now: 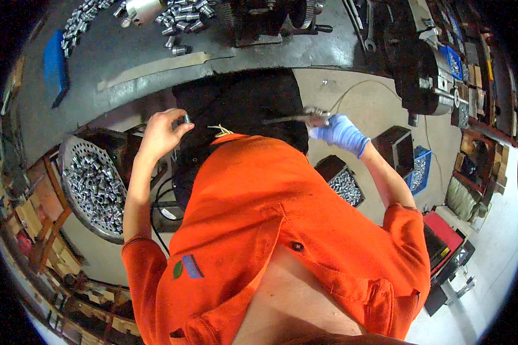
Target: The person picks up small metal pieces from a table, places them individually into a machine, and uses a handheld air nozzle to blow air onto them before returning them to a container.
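My left hand point(162, 133), bare, pinches a small metal sleeve point(186, 118) between thumb and fingertips. At its wrist side stands a perforated metal basin point(67, 150) heaped with similar metal parts point(95, 187). My right hand point(344, 135), in a blue-and-white glove, is wrapped round an air blow gun point(316, 115), blurred by motion. The gun's thin nozzle points left toward my left hand, apart from the sleeve. From the gun a thin hose point(360, 83) arches up to the right. Both hands are above a dark cloth point(236, 98) in front of the bench.
On the grey bench point(138, 54) lie loose metal parts point(184, 17), a long flat file point(155, 69) and a blue tray point(54, 69). A geared machine point(265, 23) is at the far middle, another machine point(426, 75) at right. Bins of parts point(345, 187) stand below my right arm.
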### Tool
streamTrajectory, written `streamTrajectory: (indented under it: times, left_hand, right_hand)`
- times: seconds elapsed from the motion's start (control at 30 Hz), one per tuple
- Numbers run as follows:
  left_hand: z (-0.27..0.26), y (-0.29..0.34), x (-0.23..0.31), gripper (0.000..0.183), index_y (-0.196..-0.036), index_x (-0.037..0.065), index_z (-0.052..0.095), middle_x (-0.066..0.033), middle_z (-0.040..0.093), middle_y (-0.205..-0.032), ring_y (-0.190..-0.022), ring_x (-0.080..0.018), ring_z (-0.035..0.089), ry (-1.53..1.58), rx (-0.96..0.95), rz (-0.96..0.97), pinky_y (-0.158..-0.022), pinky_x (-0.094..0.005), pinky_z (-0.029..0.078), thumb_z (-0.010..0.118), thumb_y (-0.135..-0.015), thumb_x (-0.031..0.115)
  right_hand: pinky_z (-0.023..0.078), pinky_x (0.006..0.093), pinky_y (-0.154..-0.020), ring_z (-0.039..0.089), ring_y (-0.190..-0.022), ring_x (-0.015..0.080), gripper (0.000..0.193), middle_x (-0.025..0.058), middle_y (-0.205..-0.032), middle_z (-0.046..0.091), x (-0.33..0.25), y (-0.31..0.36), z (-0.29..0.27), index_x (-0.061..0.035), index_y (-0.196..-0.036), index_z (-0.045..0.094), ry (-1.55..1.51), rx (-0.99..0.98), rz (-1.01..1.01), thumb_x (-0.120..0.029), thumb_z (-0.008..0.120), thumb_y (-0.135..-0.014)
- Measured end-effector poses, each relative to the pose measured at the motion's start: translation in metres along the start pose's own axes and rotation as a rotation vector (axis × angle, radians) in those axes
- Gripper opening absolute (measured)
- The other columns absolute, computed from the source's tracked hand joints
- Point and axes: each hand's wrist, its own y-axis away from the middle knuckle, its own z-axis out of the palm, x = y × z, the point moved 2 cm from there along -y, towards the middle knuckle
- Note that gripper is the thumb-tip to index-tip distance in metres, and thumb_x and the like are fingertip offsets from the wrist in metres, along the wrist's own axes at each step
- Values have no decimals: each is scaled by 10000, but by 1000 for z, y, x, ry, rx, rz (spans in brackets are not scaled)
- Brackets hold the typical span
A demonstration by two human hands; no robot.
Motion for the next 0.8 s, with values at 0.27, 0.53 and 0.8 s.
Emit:
streamTrajectory:
  times: [0.27, 0.53, 0.8]
  left_hand:
    - [5, -9, 3, 301, -907, -8, 614, -160, 618, -839, -692, -301, 604, -53, 20, 107, -613, -359, 458, 704, -703, 195]
    - [12, -6, 1, 293, -903, -4, 614, -152, 617, -825, -681, -294, 603, -22, -11, 69, -610, -352, 456, 706, -700, 186]
    - [12, -7, 9, 300, -907, -5, 613, -156, 619, -831, -703, -311, 601, -18, -32, 58, -621, -361, 456, 703, -699, 192]
  right_hand:
    - [469, 346, -606, 618, -633, 223, 404, 130, -689, 639, 7, 10, 15, -31, -849, 651, 48, 18, -96, -415, 669, -727]
    - [466, 340, -623, 632, -677, 219, 375, 128, -729, 652, -6, 20, 22, -41, -877, 659, 83, 11, -90, -385, 680, -730]
    - [472, 348, -627, 628, -652, 220, 345, 126, -705, 647, -25, 18, 9, -49, -836, 667, 65, 62, 123, -357, 721, -690]
